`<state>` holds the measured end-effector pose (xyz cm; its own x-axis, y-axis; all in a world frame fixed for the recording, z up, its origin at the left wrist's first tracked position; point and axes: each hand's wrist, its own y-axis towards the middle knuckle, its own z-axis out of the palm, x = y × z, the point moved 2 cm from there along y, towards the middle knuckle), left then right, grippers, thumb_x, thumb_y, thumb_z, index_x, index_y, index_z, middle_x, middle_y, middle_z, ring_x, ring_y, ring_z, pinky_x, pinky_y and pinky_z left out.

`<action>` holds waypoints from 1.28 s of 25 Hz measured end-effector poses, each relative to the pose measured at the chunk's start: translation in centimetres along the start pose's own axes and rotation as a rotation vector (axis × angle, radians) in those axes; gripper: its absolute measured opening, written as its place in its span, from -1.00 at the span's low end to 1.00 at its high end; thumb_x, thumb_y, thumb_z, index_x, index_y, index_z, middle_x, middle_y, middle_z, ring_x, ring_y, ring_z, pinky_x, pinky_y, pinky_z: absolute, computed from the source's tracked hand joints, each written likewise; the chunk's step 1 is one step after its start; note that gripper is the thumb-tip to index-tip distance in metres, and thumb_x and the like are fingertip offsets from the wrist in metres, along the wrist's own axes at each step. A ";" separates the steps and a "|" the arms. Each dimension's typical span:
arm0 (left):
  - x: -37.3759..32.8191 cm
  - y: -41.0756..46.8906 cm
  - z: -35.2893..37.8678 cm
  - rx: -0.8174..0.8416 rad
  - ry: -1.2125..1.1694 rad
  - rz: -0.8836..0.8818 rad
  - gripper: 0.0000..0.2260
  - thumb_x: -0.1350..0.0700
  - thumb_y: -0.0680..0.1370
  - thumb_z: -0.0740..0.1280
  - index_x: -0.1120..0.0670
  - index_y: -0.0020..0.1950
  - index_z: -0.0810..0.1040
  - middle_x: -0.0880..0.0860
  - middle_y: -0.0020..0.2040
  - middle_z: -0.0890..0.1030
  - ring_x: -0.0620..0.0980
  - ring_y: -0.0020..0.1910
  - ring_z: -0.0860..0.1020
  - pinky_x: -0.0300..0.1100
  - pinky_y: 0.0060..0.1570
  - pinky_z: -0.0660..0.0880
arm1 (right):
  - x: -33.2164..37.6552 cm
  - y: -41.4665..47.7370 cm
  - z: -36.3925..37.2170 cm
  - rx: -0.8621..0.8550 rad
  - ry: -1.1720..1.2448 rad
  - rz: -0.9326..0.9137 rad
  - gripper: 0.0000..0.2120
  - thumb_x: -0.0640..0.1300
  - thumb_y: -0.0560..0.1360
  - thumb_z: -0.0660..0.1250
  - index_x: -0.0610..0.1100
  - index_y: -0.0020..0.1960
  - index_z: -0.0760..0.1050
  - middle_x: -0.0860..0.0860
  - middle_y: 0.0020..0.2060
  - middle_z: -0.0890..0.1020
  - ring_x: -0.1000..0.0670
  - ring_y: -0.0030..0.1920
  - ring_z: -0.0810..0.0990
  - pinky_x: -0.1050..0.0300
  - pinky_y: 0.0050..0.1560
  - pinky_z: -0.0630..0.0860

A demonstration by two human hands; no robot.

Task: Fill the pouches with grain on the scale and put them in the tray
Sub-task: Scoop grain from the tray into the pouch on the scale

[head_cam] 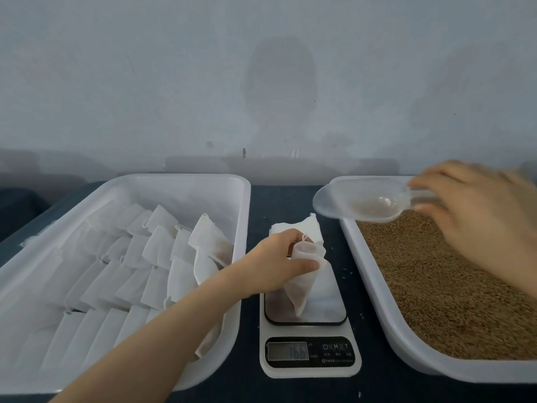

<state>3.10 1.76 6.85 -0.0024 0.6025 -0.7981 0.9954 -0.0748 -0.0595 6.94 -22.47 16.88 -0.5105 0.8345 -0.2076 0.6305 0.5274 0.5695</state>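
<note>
Standing on the platform of the scale [308, 370], the white pouch [302, 286] rests on its lower corner and leans towards the left hand [279, 257]. This hand pinches the gathered pouch mouth between thumb and curled fingers; its forearm reaches in diagonally from the near left of the scale. Behind the scale lies a small stack of empty pouches [286, 226]. To the right of the scale and beyond it, the right hand [476, 210], blurred, grips the handle of a clear scoop [363, 202] with fingers curled round it. The scoop hangs above the far corner of the grain tray [374, 274], which holds brown grain [436, 286]. Left of the scale, a white tray [186, 177] holds rows of pouches [139, 271].
</note>
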 end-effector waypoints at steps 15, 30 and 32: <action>0.0 0.1 0.1 -0.017 0.029 -0.023 -0.70 -0.09 0.50 0.38 -0.07 0.16 0.41 -0.09 0.13 0.54 -0.06 0.08 0.53 -0.21 0.08 0.50 | 1.6 -2.2 6.8 0.435 0.249 0.296 -0.80 0.00 0.54 0.26 -0.03 0.13 0.47 0.09 0.02 0.52 0.12 -0.05 0.53 0.34 -0.09 0.46; -0.1 -0.2 -1.3 0.113 -0.097 -0.044 -0.53 0.22 0.49 0.31 -0.05 0.36 0.33 -0.06 0.15 0.55 -0.09 0.15 0.54 -0.20 0.11 0.50 | 9.4 0.2 5.7 0.359 0.785 0.069 -0.92 -0.07 0.49 0.39 -0.06 -0.10 0.63 0.14 -0.30 0.55 0.39 -0.22 0.46 0.53 -0.20 0.31; -0.1 -0.1 -1.8 -0.002 -0.006 -0.019 -0.59 0.13 0.48 0.41 -0.06 0.28 0.40 -0.11 -0.06 0.56 -0.12 -0.06 0.56 -0.33 -0.09 0.48 | 9.3 0.0 5.9 0.321 0.826 0.072 -0.96 -0.11 0.46 0.41 -0.05 -0.10 0.63 0.17 -0.29 0.56 0.37 -0.20 0.47 0.53 -0.18 0.32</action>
<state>3.15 3.10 7.99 -0.0218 0.5986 -0.8007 0.9954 -0.0617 -0.0732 5.67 -13.74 10.26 -0.6436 0.5513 0.5309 0.7478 0.6007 0.2827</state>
